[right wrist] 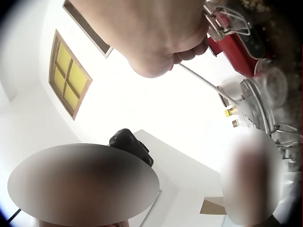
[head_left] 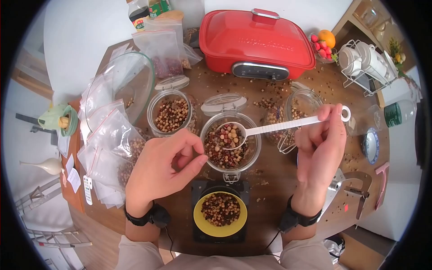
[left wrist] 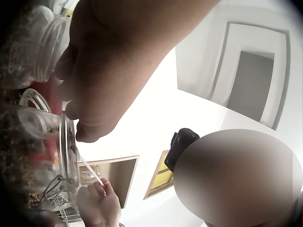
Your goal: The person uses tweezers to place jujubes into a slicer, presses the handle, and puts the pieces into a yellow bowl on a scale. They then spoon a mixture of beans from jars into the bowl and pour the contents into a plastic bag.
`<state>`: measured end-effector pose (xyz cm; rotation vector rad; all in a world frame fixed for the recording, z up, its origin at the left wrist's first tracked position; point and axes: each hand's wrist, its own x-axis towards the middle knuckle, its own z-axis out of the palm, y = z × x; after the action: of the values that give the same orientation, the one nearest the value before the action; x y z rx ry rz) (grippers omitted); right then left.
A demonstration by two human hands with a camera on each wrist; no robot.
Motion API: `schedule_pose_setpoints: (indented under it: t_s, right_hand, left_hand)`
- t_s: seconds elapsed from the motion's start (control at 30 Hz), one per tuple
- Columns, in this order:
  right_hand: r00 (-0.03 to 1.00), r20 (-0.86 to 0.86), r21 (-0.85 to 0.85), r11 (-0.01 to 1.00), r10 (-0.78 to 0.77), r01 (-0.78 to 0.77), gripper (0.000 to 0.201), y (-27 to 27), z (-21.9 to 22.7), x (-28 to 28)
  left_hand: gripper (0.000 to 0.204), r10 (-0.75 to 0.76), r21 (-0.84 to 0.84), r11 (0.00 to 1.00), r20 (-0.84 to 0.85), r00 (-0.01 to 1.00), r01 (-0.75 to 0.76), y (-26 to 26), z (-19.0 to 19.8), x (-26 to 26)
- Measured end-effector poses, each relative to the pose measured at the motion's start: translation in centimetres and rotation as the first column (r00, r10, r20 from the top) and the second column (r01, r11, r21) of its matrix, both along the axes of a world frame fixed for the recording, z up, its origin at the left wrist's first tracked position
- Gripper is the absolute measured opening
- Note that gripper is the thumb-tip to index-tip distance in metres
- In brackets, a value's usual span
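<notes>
My right hand [head_left: 321, 150] grips the handle of a long white spoon [head_left: 288, 127] near its ring-shaped end. Inside the middle glass jar [head_left: 257, 150], the spoon's bowl holds small round tan and dark red grains, like the mixed grains [head_left: 225, 157] around it. At that jar's left rim is my left hand [head_left: 162, 166], its fingers loosely curved and nothing visible between thumb and forefinger. A yellow bowl [head_left: 198, 220] with similar grains sits on a black scale [head_left: 195, 191] in front of the jar.
More grain-filled clip-top jars stand left [head_left: 150, 112] and right [head_left: 310, 96], lids tipped back. Zip bags [head_left: 103, 148] and a glass lid [head_left: 150, 85] lie at left. Behind is a red cooker [head_left: 256, 40]. Loose grains are scattered at right, near a pink razor-shaped tool [head_left: 381, 184].
</notes>
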<state>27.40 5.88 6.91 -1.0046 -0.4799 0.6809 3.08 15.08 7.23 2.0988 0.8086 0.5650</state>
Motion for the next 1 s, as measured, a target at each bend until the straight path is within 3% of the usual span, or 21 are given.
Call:
schedule_pose_setpoints:
  t_s: [0.33,0.53,0.67,0.77,0.87,1.0]
  right_hand:
    - [0.991,-0.132,0.061,0.998,-0.002,0.01,0.039,-0.2,0.7,0.6]
    - [0.96,-0.213,0.111,0.98,0.183,-0.162,0.039,-0.8,0.9,1.0]
    - [0.912,-0.135,0.115,0.92,0.388,-0.374,0.042,-1.3,1.0,0.4]
    - [0.865,0.0,-0.057,0.864,0.501,-0.501,0.041,-1.7,2.1,-1.1]
    - [0.859,0.242,-0.1,0.892,0.452,-0.441,0.046,-1.6,1.4,-3.7]
    - [0.606,0.407,-0.185,0.712,0.683,-0.678,0.042,-1.8,1.5,-3.5]
  left_hand:
    - [0.016,0.001,0.014,1.0,-0.039,0.999,0.0,0.0,0.2,0.0]
    - [0.015,0.018,0.049,0.999,-0.055,0.998,-0.016,0.2,0.3,0.0]
    - [0.014,0.024,0.024,0.999,-0.022,0.999,-0.023,0.0,0.1,0.1]
    - [0.014,0.032,-0.015,0.999,0.003,0.999,-0.032,-0.1,-0.1,0.1]
    - [0.014,0.028,-0.03,0.999,0.022,0.999,-0.028,0.0,-0.4,0.0]
    - [0.015,0.028,-0.012,1.0,-0.002,1.0,-0.028,0.0,-0.3,0.0]
